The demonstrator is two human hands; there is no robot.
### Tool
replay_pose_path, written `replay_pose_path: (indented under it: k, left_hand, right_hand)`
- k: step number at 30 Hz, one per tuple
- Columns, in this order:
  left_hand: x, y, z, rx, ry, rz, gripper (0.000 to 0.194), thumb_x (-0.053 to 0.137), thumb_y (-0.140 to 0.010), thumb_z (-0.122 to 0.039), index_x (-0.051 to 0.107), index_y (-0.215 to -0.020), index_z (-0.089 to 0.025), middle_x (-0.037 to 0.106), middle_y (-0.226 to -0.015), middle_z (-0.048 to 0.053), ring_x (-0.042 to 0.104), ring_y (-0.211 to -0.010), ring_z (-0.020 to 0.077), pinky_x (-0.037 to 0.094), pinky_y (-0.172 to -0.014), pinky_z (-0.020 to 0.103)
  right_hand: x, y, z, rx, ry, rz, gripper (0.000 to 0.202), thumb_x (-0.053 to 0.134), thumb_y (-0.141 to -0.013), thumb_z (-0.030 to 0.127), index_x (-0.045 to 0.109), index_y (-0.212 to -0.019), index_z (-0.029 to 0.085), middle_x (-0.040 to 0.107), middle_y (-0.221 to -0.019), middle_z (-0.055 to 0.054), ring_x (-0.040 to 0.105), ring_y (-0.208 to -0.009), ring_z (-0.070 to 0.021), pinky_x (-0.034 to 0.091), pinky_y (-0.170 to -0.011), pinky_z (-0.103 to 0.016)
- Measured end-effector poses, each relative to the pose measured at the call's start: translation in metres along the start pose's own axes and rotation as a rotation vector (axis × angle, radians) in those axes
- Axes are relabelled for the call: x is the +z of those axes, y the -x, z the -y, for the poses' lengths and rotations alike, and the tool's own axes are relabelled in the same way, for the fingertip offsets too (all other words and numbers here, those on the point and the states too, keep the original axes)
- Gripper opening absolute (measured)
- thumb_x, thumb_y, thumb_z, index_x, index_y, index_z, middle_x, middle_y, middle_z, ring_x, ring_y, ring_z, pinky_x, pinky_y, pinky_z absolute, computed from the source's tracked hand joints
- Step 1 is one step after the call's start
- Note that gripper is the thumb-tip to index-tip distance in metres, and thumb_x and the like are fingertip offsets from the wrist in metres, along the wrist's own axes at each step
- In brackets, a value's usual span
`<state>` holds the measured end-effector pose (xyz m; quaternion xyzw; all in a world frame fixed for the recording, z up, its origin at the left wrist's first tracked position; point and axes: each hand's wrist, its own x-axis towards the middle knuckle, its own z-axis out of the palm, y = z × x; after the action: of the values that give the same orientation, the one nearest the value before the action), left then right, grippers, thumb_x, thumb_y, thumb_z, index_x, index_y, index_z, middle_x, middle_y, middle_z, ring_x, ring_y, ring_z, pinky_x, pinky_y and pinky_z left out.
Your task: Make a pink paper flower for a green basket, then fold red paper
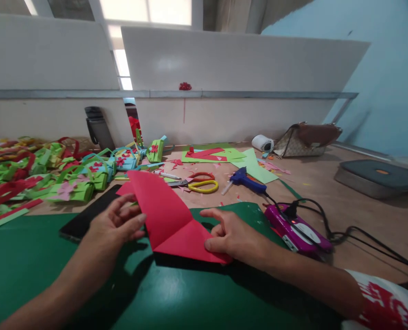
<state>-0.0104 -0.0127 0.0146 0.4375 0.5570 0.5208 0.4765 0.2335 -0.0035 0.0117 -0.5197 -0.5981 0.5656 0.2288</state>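
A creased sheet of red paper [165, 211] is held slightly above the green mat [176, 293], with a fold running across it and its left part tilted up. My left hand [123, 222] grips the left edge, thumb in front and fingers curled behind. At the lower right, my right hand [229, 233] pinches the paper, its thumb on top and its index finger pointing left; the fingers underneath are partly hidden. Beyond the paper lie scissors [204, 184] with red and yellow handles and a white pen [169, 175].
A blue glue gun [247, 180] lies beyond my right hand, its cord running to a purple power strip [296, 229]. Small paper baskets [76, 183] pile up at left, near a black flat object [87, 215] and dark bottle [99, 128]. Green sheets [258, 167] lie farther back.
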Motion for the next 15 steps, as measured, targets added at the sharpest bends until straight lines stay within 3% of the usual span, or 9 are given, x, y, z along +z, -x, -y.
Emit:
replay_pose_path:
  k: [2, 4, 5, 6, 8, 9, 11, 15]
  left_hand:
    - [-0.015, 0.002, -0.001, 0.344, -0.292, -0.13, 0.05, 0.063, -0.081, -0.031, 0.045, -0.127, -0.024, 0.065, -0.11, 0.002, 0.064, -0.099, 0.0206, 0.055, -0.075, 0.026]
    - [-0.022, 0.009, 0.002, 0.783, -0.613, -0.257, 0.042, 0.058, -0.084, -0.027, 0.049, -0.126, -0.024, 0.058, -0.122, 0.001, 0.057, -0.113, 0.0227, 0.047, -0.094, 0.031]
    - [-0.022, 0.014, 0.005, 0.903, -0.687, -0.227, 0.04, 0.062, -0.081, -0.023, 0.054, -0.121, -0.025, 0.058, -0.123, -0.001, 0.054, -0.117, 0.0229, 0.042, -0.101, 0.031]
    - [-0.02, 0.02, 0.009, 0.968, -0.736, -0.149, 0.034, 0.066, -0.078, -0.018, 0.061, -0.111, -0.027, 0.063, -0.114, -0.004, 0.058, -0.111, 0.0187, 0.042, -0.1, 0.026]
    - [-0.008, 0.028, 0.019, 1.254, -0.88, 0.238, 0.027, 0.061, -0.083, -0.013, 0.063, -0.108, -0.022, 0.069, -0.108, 0.001, 0.063, -0.101, 0.0141, 0.045, -0.097, 0.023]
    - [-0.002, 0.031, 0.024, 1.28, -0.963, 0.387, 0.026, 0.059, -0.086, -0.018, 0.062, -0.112, -0.018, 0.07, -0.11, 0.006, 0.064, -0.103, 0.0169, 0.047, -0.096, 0.025]
    - [0.01, 0.035, 0.031, 1.27, -1.043, 0.552, 0.03, 0.054, -0.09, -0.031, 0.063, -0.112, -0.013, 0.07, -0.111, 0.011, 0.066, -0.102, 0.0213, 0.053, -0.091, 0.029]
    - [0.018, 0.038, 0.031, 1.176, -1.109, 0.64, 0.039, 0.051, -0.09, -0.04, 0.065, -0.114, -0.012, 0.067, -0.119, 0.011, 0.063, -0.109, 0.0257, 0.052, -0.094, 0.034]
  right_hand:
    - [0.002, 0.003, 0.001, 0.037, 0.009, 0.02, 0.075, 0.057, -0.064, 0.008, 0.035, -0.136, 0.009, 0.052, -0.045, 0.012, 0.043, -0.035, -0.0069, 0.024, -0.035, -0.017]
    - [0.005, 0.005, 0.001, 0.054, 0.007, 0.032, 0.077, 0.056, -0.065, 0.008, 0.032, -0.138, 0.011, 0.053, -0.046, 0.012, 0.045, -0.035, -0.0073, 0.027, -0.034, -0.016]
    - [0.007, 0.006, 0.0, 0.062, 0.004, 0.037, 0.077, 0.055, -0.066, 0.008, 0.031, -0.139, 0.012, 0.053, -0.047, 0.012, 0.047, -0.035, -0.0078, 0.03, -0.035, -0.016]
    - [0.01, 0.006, 0.0, 0.071, -0.001, 0.043, 0.077, 0.054, -0.067, 0.008, 0.029, -0.139, 0.013, 0.052, -0.047, 0.012, 0.049, -0.036, -0.0084, 0.032, -0.035, -0.016]
    - [0.013, 0.008, -0.002, 0.088, -0.002, 0.049, 0.077, 0.053, -0.069, 0.009, 0.027, -0.141, 0.014, 0.051, -0.047, 0.012, 0.051, -0.036, -0.0093, 0.036, -0.036, -0.016]
    - [0.014, 0.009, -0.002, 0.094, 0.004, 0.05, 0.077, 0.053, -0.069, 0.009, 0.027, -0.141, 0.014, 0.051, -0.047, 0.012, 0.051, -0.036, -0.0094, 0.037, -0.036, -0.016]
    - [0.014, 0.011, -0.004, 0.097, 0.031, 0.054, 0.076, 0.052, -0.071, 0.009, 0.026, -0.142, 0.015, 0.052, -0.048, 0.012, 0.051, -0.036, -0.0093, 0.036, -0.035, -0.016]
    - [0.005, 0.016, -0.007, 0.067, 0.17, 0.077, 0.065, 0.051, -0.075, 0.01, 0.035, -0.138, 0.016, 0.053, -0.049, 0.01, 0.051, -0.038, -0.0093, 0.034, -0.037, -0.017]
